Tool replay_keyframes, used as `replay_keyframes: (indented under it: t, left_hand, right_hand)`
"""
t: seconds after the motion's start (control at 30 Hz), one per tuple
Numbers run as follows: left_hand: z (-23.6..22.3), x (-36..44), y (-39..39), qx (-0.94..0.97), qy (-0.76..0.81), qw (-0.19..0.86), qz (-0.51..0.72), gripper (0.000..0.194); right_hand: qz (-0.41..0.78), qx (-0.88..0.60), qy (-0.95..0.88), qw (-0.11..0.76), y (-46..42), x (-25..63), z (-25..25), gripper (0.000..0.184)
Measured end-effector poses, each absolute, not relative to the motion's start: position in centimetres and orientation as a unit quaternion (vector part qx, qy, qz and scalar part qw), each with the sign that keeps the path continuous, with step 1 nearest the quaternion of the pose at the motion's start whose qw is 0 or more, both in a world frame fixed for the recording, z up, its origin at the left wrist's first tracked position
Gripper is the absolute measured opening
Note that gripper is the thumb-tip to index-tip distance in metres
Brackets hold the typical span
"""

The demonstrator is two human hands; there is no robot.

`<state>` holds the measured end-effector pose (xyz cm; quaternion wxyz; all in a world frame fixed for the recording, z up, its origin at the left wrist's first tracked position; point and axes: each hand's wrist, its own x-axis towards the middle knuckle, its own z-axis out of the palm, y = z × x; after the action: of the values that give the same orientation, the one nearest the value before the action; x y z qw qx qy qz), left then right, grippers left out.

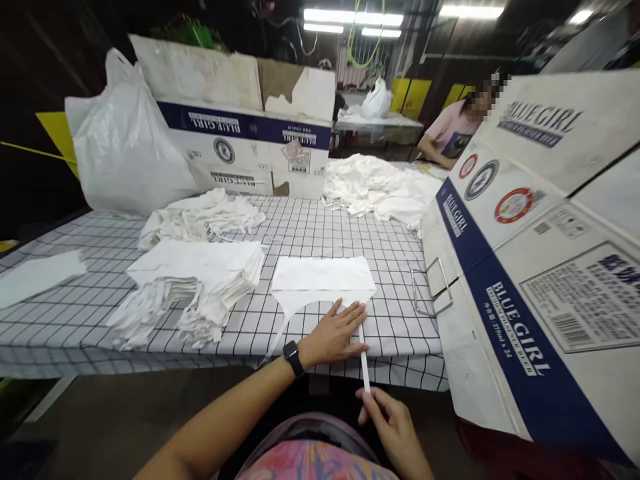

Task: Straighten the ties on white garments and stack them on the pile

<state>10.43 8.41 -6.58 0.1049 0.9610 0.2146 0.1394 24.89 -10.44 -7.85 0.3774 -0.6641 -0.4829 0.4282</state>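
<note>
A white fabric piece with a curved lower edge and narrow straps lies flat on the checked tablecloth in front of me. My left hand, with a black watch on the wrist, rests on its lower right corner, fingers stretched out. Below the table edge my right hand pinches the end of the right white strap, which runs down taut from under the left hand. The other strap hangs loosely toward the table edge. A neat stack of similar white pieces lies to the left.
Behind the stack sits a loose white cloth heap; a larger heap lies farther back. Cardboard boxes stand at the back and right. A metal wire stand, white plastic bag and co-worker are also in view.
</note>
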Motion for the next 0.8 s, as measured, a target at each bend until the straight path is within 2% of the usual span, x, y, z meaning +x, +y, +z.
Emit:
replay_keyframes:
  t: [0.1,0.27,0.4,0.57,0.8]
  left_hand:
    - [-6.6,10.5,8.2,0.959,0.221,0.096,0.148,0.079]
    - [-6.6,10.8,7.8,0.961,0.219,0.095,0.142,0.086]
    - [-6.8,10.9,7.6,0.960,0.229,0.085,0.135,0.087]
    - [-6.8,11.1,7.2,0.961,0.241,0.075,0.114,0.089]
    - [-6.7,11.2,7.0,0.965,0.240,0.068,0.084,0.081]
  right_hand:
    - [0.439,-0.664,-0.475,0.375,-12.7,25.1,-7.2,0.057]
    - [0.421,-0.687,-0.420,0.417,-15.5,25.7,-4.8,0.062]
    - [0.457,-0.655,-0.442,0.409,-15.1,26.5,-2.2,0.042]
    - [0.503,-0.596,-0.404,0.478,-12.2,26.7,-0.3,0.036]
    - [0.427,-0.578,-0.413,0.560,-4.8,25.9,0.4,0.024]
